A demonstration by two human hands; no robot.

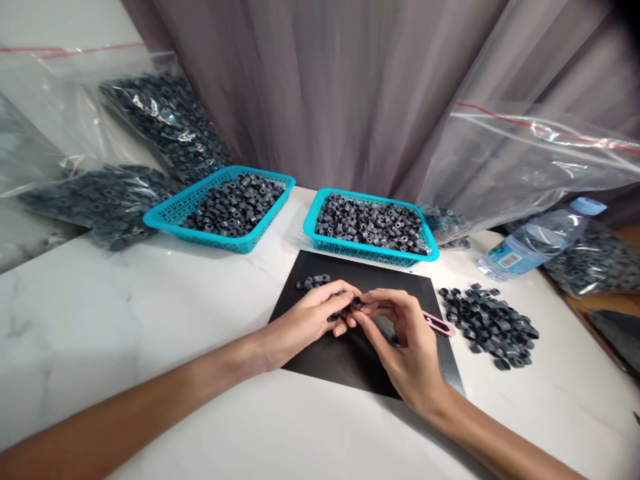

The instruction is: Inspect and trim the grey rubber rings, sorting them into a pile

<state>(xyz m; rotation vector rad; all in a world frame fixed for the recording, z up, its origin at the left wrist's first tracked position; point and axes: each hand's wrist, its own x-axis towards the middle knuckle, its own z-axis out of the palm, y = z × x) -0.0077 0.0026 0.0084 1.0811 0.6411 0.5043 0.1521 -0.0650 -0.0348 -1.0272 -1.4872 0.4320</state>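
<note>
Over the black mat (pixel 345 370), my two hands meet. My left hand (pixel 323 310) is closed around a few small black hollow parts, partly hidden by its fingers. With thumb and fingertips, my right hand (pixel 400 327) pinches one small black cylindrical ring (pixel 357 303), its round opening facing me, at the left fingertips. A small cluster of similar black rings (pixel 314 282) lies on the mat just beyond my left hand. A pink utility knife (pixel 440 325) rests at the mat's right edge, partly behind my right hand.
A turquoise basket (pixel 250 245) and a second turquoise basket (pixel 367 253) hold dark rings behind the mat. To the right lie a loose pile of rings (pixel 495 327) and a tilted water bottle (pixel 540 240). Clear zip bags of rings (pixel 110 200) flank both sides; a grey curtain (pixel 310 87) hangs behind.
</note>
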